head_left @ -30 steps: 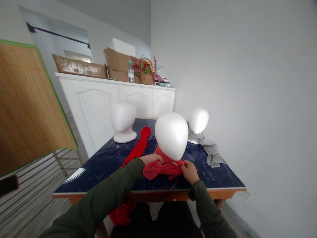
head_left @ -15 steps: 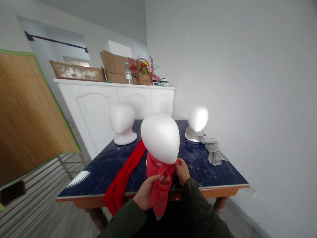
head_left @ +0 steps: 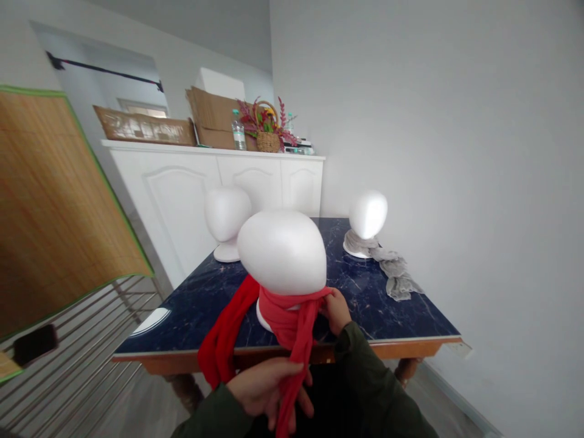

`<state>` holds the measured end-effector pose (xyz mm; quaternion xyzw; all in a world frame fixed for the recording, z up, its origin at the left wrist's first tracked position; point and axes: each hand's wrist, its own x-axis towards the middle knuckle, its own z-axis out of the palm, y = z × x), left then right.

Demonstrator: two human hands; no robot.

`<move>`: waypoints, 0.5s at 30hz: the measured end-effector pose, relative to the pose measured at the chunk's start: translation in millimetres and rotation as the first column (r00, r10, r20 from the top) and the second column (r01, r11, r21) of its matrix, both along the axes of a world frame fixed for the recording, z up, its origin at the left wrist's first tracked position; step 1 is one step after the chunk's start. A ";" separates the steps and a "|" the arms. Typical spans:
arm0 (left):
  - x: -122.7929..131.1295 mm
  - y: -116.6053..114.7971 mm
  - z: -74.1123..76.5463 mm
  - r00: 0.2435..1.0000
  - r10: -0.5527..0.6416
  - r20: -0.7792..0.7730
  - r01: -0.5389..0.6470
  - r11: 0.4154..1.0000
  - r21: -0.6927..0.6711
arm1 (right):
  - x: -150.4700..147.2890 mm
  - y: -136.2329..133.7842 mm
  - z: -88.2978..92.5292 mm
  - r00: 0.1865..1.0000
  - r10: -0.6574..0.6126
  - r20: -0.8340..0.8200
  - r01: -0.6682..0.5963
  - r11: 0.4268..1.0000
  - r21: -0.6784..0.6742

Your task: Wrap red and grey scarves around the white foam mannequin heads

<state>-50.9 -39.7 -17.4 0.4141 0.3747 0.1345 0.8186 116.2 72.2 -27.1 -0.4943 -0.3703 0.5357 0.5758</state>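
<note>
A white foam mannequin head (head_left: 283, 250) leans to the left at the table's front edge. Around its neck is wrapped a coral-pink scarf (head_left: 280, 316), one end hanging down in front. Below the edge, my left hand (head_left: 269, 389) has that hanging end between thumb and fingers. My right hand (head_left: 336, 310) pinches the scarf close to the neck on the right side; its fingertips are partly hidden. A bright red scarf (head_left: 230, 328) lies left of the head and drapes over the edge.
Behind stand another bare mannequin head (head_left: 227, 213) at left and one (head_left: 367, 214) at right with a grey scarf (head_left: 395, 271) trailing over the blue table (head_left: 365, 304). A metal rack (head_left: 104, 340) holding a bamboo mat (head_left: 55, 201) stands at left; a white cabinet (head_left: 182, 201) is behind.
My left hand has moved down and slightly left, drawing the scarf end longer. The front mannequin head has tipped further to the left. My right hand stays beside the neck.
</note>
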 end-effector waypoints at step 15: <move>4.8 49.8 8.1 0.561 0.824 0.083 -0.226 0.056 0.972 | -7.8 -2.0 31.2 0.915 0.404 0.002 -0.380 0.858 0.346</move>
